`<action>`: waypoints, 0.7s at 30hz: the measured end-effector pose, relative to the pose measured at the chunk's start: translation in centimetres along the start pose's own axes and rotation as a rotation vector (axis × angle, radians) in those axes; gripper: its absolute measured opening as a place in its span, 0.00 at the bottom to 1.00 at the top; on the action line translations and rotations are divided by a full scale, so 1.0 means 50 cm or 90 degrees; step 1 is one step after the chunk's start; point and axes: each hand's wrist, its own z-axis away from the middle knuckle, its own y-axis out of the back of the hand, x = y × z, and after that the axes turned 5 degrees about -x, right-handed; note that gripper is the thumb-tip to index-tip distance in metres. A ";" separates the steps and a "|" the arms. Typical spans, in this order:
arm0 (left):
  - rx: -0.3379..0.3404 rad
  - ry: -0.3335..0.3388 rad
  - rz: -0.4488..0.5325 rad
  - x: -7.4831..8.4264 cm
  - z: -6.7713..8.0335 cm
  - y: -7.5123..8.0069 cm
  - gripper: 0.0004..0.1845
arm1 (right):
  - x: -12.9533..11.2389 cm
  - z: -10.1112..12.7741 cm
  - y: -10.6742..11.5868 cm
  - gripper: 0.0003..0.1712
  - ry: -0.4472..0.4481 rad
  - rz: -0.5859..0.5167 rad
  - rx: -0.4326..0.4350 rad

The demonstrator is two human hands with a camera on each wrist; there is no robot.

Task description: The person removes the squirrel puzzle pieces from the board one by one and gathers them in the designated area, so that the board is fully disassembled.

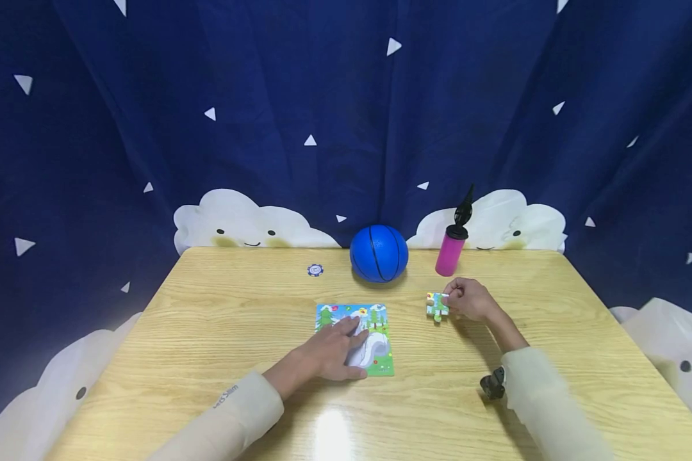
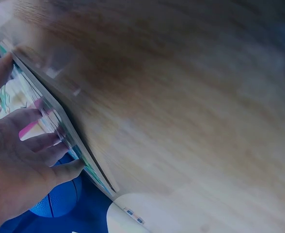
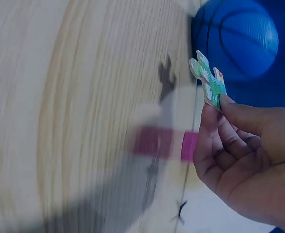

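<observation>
Fingers of the right hand [image 1: 469, 301] are pinching 1 jigsaw piece [image 1: 437, 307] at their tips, risking a twist or drop should that edge hold be slackening, while the left hand's [image 1: 333, 351] spread, ungripping fingers are resting on the puzzle board [image 1: 384, 360] beneath them, possibly skewing it if pressing sideways.

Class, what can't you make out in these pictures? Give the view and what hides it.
Puzzle board, part of its picture: head view, covered by the left hand.
Puzzle piece, pinched corner: right wrist view, covered by the thumb of the right hand.
Poker chip, centre marking: head view, too small.
Left sleeve, upper end: head view, cut off by the bottom edge.
</observation>
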 end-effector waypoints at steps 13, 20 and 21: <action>-0.009 0.011 -0.005 0.002 0.002 0.003 0.42 | 0.091 0.026 0.066 0.10 -0.090 0.023 -0.020; -0.016 0.015 -0.012 0.003 0.000 0.002 0.42 | 0.115 0.034 0.082 0.10 -0.122 0.062 -0.012; -0.017 0.017 -0.012 0.003 0.000 0.002 0.43 | 0.119 0.033 0.082 0.10 -0.125 0.069 -0.007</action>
